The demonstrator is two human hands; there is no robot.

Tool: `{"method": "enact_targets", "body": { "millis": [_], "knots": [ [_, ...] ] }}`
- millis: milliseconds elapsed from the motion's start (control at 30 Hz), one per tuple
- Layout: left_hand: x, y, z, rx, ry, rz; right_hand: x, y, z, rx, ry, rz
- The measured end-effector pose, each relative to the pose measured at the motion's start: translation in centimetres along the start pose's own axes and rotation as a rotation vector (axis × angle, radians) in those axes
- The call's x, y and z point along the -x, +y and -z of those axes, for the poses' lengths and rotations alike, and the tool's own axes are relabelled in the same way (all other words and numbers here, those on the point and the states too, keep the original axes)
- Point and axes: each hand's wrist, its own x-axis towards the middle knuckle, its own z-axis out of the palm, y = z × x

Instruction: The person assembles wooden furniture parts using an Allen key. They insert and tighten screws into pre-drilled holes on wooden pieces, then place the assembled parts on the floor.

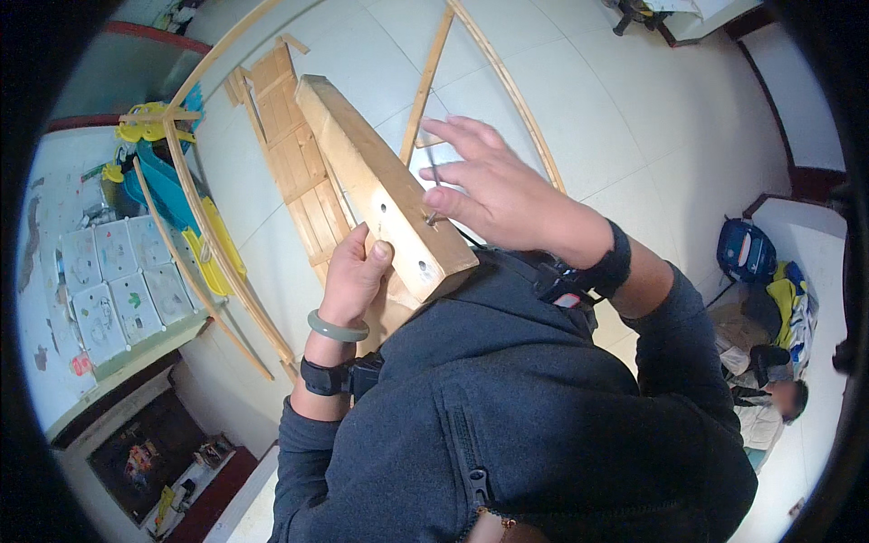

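Note:
A long wooden beam [358,154] with dark drilled holes lies slanting in front of my body. My left hand [355,276] is closed around its near part, the thumb on the holed face. A metal bolt [433,219] sticks out near the beam's right edge. Above it stands a thin dark rod, seemingly a hex key [433,166], whose lower end is partly hidden. My right hand [493,185] is beside the rod with fingers spread, the thumb close to or touching it. Whether the rod meets the bolt, I cannot tell.
A slatted wooden panel [294,154] lies on the tiled floor beyond the beam. Curved wooden frames stand at left [186,181] and far right [507,81]. A yellow and teal plastic slide [204,240] is at left. A person [783,398] sits at the right edge near a blue bag [747,249].

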Motion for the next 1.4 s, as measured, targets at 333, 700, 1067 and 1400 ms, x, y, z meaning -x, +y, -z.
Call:
{"method": "enact_targets", "body": {
  "millis": [333, 700, 1067, 1400],
  "knots": [
    [0.1, -0.2, 0.0, -0.254, 0.048, 0.046, -1.1, -2.2, -0.2, -0.656, -0.142, 0.139],
    [-1.7, 0.0, 0.3, -0.169, -0.176, -0.045, 3.2, -4.3, 4.0, -0.288, -0.334, 0.237],
    [-3.0, -2.9, -1.6, 0.086, -0.208, -0.118, 6.7, -2.8, 4.1, 0.099, -0.311, -0.225],
    [-0.9, -2.3, -2.6, 0.256, -0.274, -0.106, -0.1, -2.2, -0.5, -0.857, -0.104, -0.291]
  ]
}}
